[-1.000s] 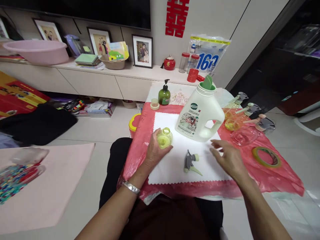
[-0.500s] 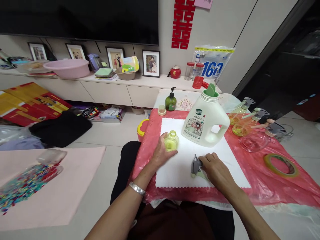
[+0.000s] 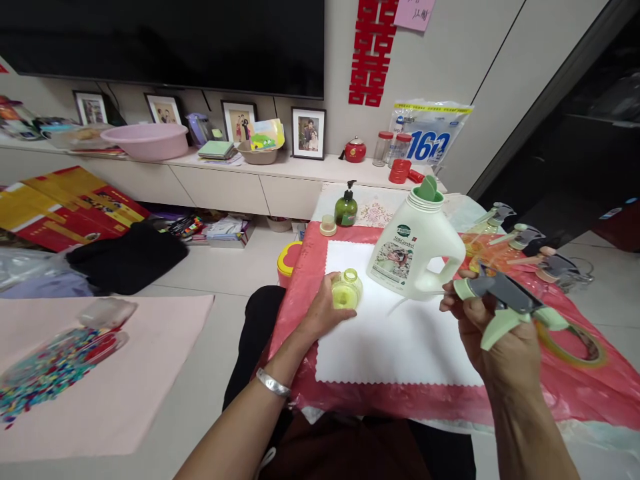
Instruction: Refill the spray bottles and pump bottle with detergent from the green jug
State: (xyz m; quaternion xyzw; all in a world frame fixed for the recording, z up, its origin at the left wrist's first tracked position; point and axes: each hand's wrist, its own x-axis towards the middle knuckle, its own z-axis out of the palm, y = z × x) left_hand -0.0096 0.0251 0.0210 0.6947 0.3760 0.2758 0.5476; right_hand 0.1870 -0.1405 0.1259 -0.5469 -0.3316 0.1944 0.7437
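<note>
My left hand is wrapped round a small round yellow-green bottle with an open neck, standing on a white scalloped cloth. My right hand holds a grey and pale-green trigger spray head up above the table, its thin dip tube pointing left toward the bottle. A big white detergent jug with a green spout stands just behind, between my two hands.
A red plastic sheet covers the small table. Several spray bottles, a glass bowl and a tape roll lie at right. A green pump bottle stands at the back. Pink sheet with coloured bits lies at left.
My right hand closed on the spray head lying on the white cloth and lifted it up and to the right. The left hand kept its hold on the small bottle.
</note>
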